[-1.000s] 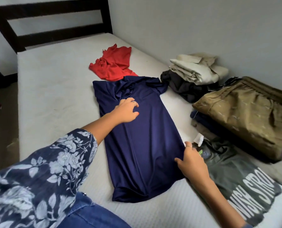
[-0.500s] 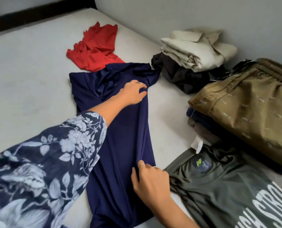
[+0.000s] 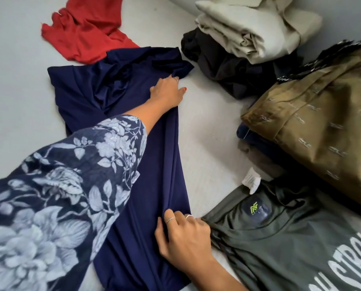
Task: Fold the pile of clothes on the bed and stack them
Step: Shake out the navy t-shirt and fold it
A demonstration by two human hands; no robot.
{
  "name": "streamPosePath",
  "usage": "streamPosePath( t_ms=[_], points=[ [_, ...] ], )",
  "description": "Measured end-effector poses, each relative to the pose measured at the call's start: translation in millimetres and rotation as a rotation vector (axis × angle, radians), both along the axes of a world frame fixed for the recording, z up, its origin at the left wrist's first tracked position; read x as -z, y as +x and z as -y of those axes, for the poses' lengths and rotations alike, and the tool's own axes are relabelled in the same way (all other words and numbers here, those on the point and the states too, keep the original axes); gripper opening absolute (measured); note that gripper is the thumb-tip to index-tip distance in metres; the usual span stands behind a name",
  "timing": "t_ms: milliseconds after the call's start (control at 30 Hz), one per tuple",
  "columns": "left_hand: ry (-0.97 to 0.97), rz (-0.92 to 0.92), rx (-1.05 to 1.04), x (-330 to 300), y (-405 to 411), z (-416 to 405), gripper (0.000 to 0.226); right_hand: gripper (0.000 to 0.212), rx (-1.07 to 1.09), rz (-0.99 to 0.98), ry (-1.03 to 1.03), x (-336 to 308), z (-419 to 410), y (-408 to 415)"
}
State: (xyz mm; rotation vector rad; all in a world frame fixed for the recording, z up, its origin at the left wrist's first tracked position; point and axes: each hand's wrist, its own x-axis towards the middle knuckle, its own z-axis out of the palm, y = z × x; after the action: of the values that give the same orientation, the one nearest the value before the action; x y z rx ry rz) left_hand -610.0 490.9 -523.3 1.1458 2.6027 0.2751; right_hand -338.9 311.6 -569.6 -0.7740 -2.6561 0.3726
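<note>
**Grip on both ends of the navy fold**

Our left hand [image 3: 168, 92] presses the navy shirt [image 3: 152, 164] near its collar end, fingers fairly straight, with its thumb out on the bare bed [image 3: 17, 91]; our right hand [image 3: 182, 232] pinches the shirt's right edge close to the hem, fingers curled into the cloth. So the grip holds one long side at two points, and the shirt lies lengthwise on the bed between them.

Left of the far grip, the shirt's shoulder and collar are bunched, and beyond that lies the red garment [image 3: 85, 32], its lower edge touching or tucked under the navy. We judge the step to be the lengthwise fold. To do it well we should keep the edge taut between both hands, carry them together so the crease runs straight, and flatten that bunched collar before pressing down.

Right of the near grip, the grey printed tee [image 3: 291, 248] starts just beside our knuckles, so the navy hem should stay clear of it. Farther right, near the far grip, sit the black and cream pile [image 3: 244, 43] and the olive-topped stack [image 3: 322, 122], where we expect the folded shirt to go.
</note>
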Motion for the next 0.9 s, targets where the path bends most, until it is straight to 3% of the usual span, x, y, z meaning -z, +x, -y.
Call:
streamPosePath(
  t_ms=[67, 167, 367, 500, 600, 667, 767, 833, 900],
  points=[
    [0.200, 0.047, -0.094, -3, -5, 1, 0.048, 0.021, -0.003, 0.025, -0.033, -2, 0, 0],
    [0.502, 0.266, -0.344, -17, -19, 9, 0.043, 0.021, -0.015, 0.060, -0.075, -9, -2, 0],
    [0.957, 0.576, -0.734, -54, -70, 38, 0.024, 0.019, -0.084, 0.149, -0.057, -47, -3, -4],
    [1.217, 0.626, -1.033, -59, -95, 92, 0.014, 0.017, -0.135, 0.243, 0.005, -68, 26, -13],
    [1.081, 0.608, -1.301, -31, -109, 142, 0.041, 0.023, -0.197, 0.440, -0.054, -66, 54, -20],
    [1.019, 0.676, -1.354, -17, -115, 170, 0.051, 0.031, -0.222, 0.542, -0.120, -57, 65, -21],
    [0.950, 0.720, -1.228, -18, -122, 187, 0.061, 0.038, -0.253, 0.670, -0.095, -53, 71, -19],
    [0.892, 0.696, -1.098, -20, -130, 192, 0.070, 0.040, -0.271, 0.803, -0.257, -70, 64, -22],
    [0.804, 0.636, -1.001, -24, -135, 193, 0.076, 0.039, -0.257, 0.688, -0.235, -70, 59, -26]
  ],
)
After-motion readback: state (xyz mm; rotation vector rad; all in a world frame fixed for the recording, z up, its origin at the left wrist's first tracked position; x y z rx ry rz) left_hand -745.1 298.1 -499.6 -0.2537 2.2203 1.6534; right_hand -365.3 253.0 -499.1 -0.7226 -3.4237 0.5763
